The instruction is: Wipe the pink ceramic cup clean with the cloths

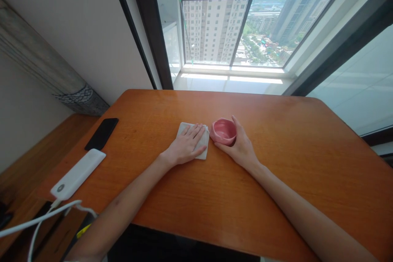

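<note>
A small pink cup (224, 131) stands upright on the orange wooden table (276, 163), near its middle. My right hand (241, 147) is wrapped round the cup's right side, thumb in front and fingers behind. Just left of the cup lies a folded white cloth (203, 150), flat on the table. My left hand (186, 145) rests flat on top of this cloth, fingers stretched out and pointing away from me. The cloth's right edge almost touches the cup.
A black phone (102, 133) and a white power bank (78, 174) with a white cable (39, 219) lie at the table's left edge. A large window (245, 28) stands beyond the far edge.
</note>
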`<state>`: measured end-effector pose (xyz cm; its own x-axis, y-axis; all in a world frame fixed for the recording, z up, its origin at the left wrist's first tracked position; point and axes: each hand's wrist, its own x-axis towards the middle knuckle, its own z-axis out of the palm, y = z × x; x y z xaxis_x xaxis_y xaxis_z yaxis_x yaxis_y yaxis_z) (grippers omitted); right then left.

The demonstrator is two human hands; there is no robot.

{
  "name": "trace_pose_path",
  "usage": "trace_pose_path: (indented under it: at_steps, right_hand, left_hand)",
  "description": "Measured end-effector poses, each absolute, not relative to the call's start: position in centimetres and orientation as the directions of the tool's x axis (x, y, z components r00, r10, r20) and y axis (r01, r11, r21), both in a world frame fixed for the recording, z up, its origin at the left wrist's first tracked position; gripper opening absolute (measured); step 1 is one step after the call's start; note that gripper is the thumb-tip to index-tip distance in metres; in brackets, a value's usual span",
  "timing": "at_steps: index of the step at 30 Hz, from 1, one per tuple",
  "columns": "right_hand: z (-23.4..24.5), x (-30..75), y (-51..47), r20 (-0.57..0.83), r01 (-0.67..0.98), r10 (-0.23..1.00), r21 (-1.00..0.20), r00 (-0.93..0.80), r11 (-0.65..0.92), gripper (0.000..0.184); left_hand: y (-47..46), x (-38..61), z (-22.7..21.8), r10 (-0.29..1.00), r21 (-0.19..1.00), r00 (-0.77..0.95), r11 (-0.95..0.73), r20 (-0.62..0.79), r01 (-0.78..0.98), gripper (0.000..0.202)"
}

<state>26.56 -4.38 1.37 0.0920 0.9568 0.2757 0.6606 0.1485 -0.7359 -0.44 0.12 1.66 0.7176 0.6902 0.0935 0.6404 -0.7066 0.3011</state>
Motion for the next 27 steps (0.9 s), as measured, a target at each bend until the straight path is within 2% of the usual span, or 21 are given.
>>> trace_pose_path:
  at_steps: [2, 4, 6, 8, 12, 15, 19, 22, 25, 27]
  right_hand:
    - [1.4, 26.4, -4.5, 0.271, 0.662, 0.958, -0.735, 0.091, 0.146, 0.121]
    - [1.6, 26.3, -4.6, 0.272, 0.657, 0.958, -0.739, 0.092, 0.147, 0.121]
    - [1.7, 26.2, -4.8, 0.274, 0.649, 0.957, -0.747, 0.1, 0.146, 0.12]
    - [1.8, 26.1, -4.9, 0.273, 0.644, 0.955, -0.752, 0.112, 0.139, 0.12]
    - [1.9, 26.1, -5.1, 0.276, 0.634, 0.948, -0.764, 0.16, 0.115, 0.127]
    - [2.3, 27.3, -5.3, 0.3, 0.62, 0.924, -0.779, 0.235, 0.095, 0.136]
    - [3.4, 32.0, -5.8, 0.358, 0.661, 0.84, -0.751, 0.408, -0.001, 0.136]
    - [3.9, 37.2, -6.5, 0.36, 0.664, 0.722, -0.725, 0.591, -0.182, 0.144]
    - [3.4, 41.8, -7.2, 0.331, 0.644, 0.642, -0.684, 0.692, -0.342, 0.138]
    - [2.4, 44.2, -7.3, 0.324, 0.627, 0.615, -0.683, 0.719, -0.373, 0.142]
  left_hand:
    - [0.0, -0.5, 2.1, 0.688, 0.338, 0.714, -0.707, 0.129, 0.621, 0.07]
    - [0.0, -1.1, 2.5, 0.706, 0.396, 0.669, -0.696, 0.232, 0.599, 0.06]
    - [0.3, -2.1, 2.8, 0.759, 0.476, 0.535, -0.65, 0.371, 0.593, 0.05]
    - [1.0, -3.4, 2.6, 0.824, 0.561, 0.344, -0.561, 0.45, 0.609, 0.049]
    - [3.1, -5.6, 1.0, 0.918, 0.649, 0.149, -0.369, 0.368, 0.665, 0.053]
    - [4.0, -6.2, 0.0, 0.954, 0.733, 0.067, -0.269, 0.293, 0.625, 0.058]
    - [3.8, -6.0, -0.2, 0.95, 0.724, 0.115, -0.297, 0.29, 0.623, 0.058]
    - [3.5, -5.7, -0.1, 0.94, 0.685, 0.162, -0.331, 0.301, 0.649, 0.057]
    - [3.5, -5.6, 0.0, 0.936, 0.671, 0.174, -0.343, 0.307, 0.657, 0.055]
    - [3.5, -5.6, 0.0, 0.936, 0.668, 0.174, -0.342, 0.306, 0.662, 0.055]
